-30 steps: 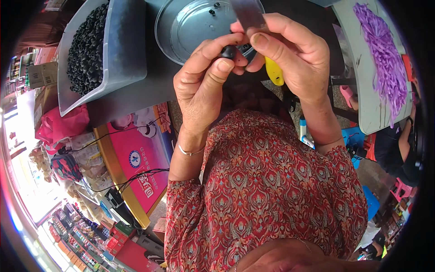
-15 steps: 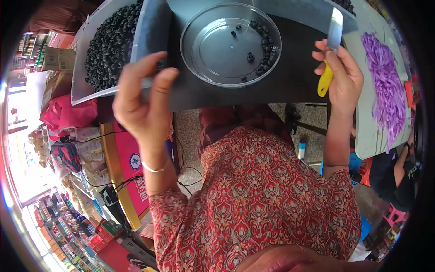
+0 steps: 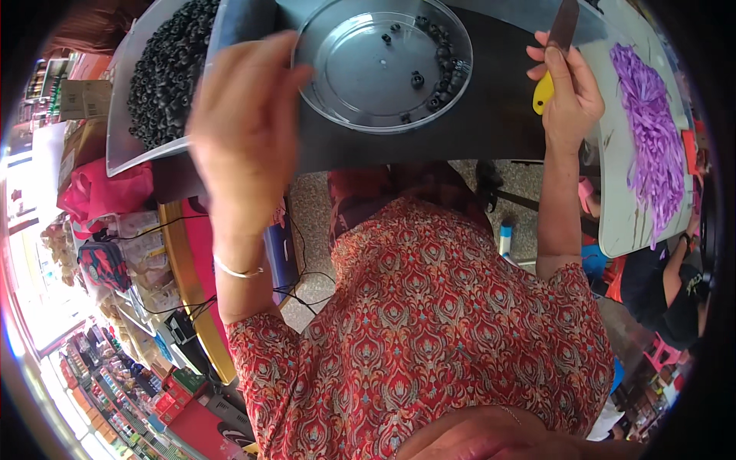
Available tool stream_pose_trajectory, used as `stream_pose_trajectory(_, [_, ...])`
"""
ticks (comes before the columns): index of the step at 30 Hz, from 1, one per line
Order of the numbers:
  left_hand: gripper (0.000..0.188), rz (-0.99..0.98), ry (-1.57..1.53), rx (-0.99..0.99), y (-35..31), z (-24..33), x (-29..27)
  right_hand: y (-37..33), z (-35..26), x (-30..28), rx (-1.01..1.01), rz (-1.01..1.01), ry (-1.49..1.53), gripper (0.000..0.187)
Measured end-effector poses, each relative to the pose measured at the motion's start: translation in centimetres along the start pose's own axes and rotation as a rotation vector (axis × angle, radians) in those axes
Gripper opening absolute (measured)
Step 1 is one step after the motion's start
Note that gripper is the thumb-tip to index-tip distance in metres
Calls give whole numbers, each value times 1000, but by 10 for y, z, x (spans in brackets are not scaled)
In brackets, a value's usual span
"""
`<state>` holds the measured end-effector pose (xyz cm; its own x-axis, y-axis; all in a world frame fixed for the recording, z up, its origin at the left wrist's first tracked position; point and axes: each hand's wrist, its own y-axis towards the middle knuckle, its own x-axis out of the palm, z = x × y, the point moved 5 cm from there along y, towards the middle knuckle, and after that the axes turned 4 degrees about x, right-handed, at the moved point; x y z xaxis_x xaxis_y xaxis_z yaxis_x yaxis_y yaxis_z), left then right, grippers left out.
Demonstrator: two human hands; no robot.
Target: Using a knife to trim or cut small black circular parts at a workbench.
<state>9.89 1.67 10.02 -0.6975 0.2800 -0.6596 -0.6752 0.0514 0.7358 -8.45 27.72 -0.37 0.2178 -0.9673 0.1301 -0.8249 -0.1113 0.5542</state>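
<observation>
My right hand (image 3: 575, 100) grips a small knife (image 3: 565, 27) by its yellow handle, blade pointing up and away from me. To the left, my left hand (image 3: 245, 130) is raised beside a clear round dish (image 3: 353, 77), and its fingers are smeared by motion. Whether anything is between them I cannot make out. Several small black ring-like parts (image 3: 445, 65) lie along the dish's right side, with a few scattered inward. A translucent bin (image 3: 126, 162) at the far left holds a heap of similar black parts (image 3: 172, 77), partly hidden by my left hand.
The dish stands on a dark table (image 3: 345, 149). On a pale board (image 3: 621, 222) at the right lies a pile of purple strips (image 3: 652, 138). A pink bag (image 3: 107, 192) and cardboard box (image 3: 84, 100) are at left. Another person (image 3: 655, 295) sits beyond the board.
My left hand has turned, its thumb and finger no longer plainly spread, and it is now blurred beside the dish. The right hand has lifted the knife farther away; the whole view has shifted slightly.
</observation>
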Motion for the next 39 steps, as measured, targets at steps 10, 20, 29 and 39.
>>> stream_pose_trajectory(10, [23,-562,-491,24,7,5,111,-7,-2,-2,-115,-8,-158,17])
stream_pose_trajectory(20, [37,-746,-475,273,17,29,136,-15,-11,8,-224,-110,-343,16])
stream_pose_trajectory(29, [28,-934,-33,285,23,10,125,-18,-5,7,-238,-113,-343,16])
stream_pose_trajectory(39, [21,-1014,-404,11,13,10,106,-23,-2,6,-210,-46,-310,16])
